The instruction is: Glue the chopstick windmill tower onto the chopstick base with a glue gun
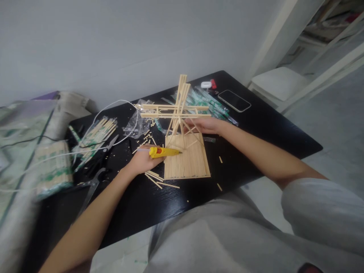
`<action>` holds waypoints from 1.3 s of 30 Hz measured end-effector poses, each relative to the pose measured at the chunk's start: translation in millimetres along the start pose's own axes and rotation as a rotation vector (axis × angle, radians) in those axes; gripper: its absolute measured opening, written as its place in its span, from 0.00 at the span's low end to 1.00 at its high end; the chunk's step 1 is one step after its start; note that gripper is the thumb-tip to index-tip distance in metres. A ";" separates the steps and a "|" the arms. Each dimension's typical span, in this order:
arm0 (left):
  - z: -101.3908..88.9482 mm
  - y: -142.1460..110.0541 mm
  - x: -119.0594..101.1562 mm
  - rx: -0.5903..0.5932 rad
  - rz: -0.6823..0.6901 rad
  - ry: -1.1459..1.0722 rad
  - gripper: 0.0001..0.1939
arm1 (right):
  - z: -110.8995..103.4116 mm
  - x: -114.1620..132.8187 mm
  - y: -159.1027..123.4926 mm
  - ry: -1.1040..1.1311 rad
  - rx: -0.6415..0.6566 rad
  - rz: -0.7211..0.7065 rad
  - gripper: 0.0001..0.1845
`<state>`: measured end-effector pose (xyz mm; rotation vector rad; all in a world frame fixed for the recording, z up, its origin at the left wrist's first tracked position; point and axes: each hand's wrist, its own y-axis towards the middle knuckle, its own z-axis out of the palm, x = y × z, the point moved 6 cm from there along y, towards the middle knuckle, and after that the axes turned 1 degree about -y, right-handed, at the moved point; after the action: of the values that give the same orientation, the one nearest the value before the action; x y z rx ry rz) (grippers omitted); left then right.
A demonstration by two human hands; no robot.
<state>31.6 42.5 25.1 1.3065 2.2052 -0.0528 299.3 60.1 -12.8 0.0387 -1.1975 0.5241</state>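
While the left hand [145, 160] holds a yellow pistol-shaped glue gun [162, 152], its nozzle pointing over a flat square base of pale wooden sticks [187, 165], the right hand [206, 125] is behind the crossed-stick wooden frame [178, 116] rising from it; I cannot tell whether those fingers grip anything. Base and frame sit on the black tabletop [131, 216], between the hands. A nudge from the nozzle could loosen the slender legs, stray glue could mark the base, and loose pale offcuts [169, 185] could lodge underneath if it slid.
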 end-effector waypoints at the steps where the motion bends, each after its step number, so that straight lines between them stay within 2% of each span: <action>1: 0.3 0.0 0.2 0.007 -0.005 -0.001 0.11 | -0.2 -0.3 0.1 0.002 0.003 -0.001 0.12; 23: 1.6 -0.1 4.0 0.021 -0.035 -0.014 0.10 | -2.8 -0.4 2.6 -0.035 0.006 -0.015 0.11; 34: 1.0 -0.6 3.8 0.006 -0.006 -0.004 0.07 | -0.1 2.1 -0.1 -0.061 0.016 -0.023 0.12; 39: 1.0 -0.6 2.7 0.004 0.001 0.016 0.09 | 0.0 2.6 -1.2 -0.068 0.014 -0.021 0.12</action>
<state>30.6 44.0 22.8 1.3138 2.2185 -0.0464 300.4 60.0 -10.2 0.0814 -1.2589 0.5165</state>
